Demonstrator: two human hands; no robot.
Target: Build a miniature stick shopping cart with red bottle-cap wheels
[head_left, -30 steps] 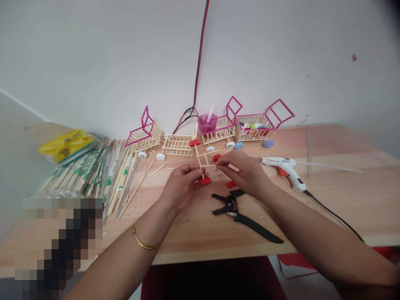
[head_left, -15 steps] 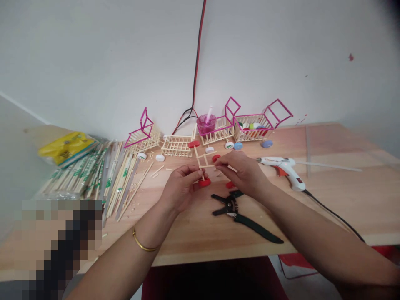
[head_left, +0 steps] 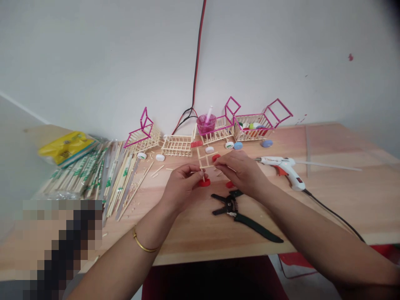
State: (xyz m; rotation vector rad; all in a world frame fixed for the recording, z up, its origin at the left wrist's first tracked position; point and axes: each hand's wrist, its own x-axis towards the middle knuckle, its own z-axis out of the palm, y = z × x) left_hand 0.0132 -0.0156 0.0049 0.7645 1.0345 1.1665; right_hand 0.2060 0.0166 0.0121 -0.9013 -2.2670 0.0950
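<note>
Both hands hold a small frame of wooden sticks (head_left: 204, 161) above the table. My left hand (head_left: 184, 183) pinches the stick that carries a red bottle cap (head_left: 204, 182) at its near end and another red cap (head_left: 196, 144) at its far end. The fingertips of my right hand (head_left: 236, 168) are closed on the frame's right side, beside a third red cap (head_left: 216, 158). Another red cap (head_left: 230, 184) shows under that hand, partly hidden. Black-handled cutting pliers (head_left: 230, 205) lie just below, their jaws pointing left.
Stick carts (head_left: 215, 129) with purple handles and cap wheels line the wall, around a purple cup (head_left: 206, 125). A white glue gun (head_left: 283, 166) with a cord lies right. Loose sticks (head_left: 125, 183), bundled sticks (head_left: 84, 175) and a yellow packet (head_left: 67, 146) lie left.
The held frame has turned slightly, its far red cap shifting a little to the right. Both hands keep their grip and have barely moved.
</note>
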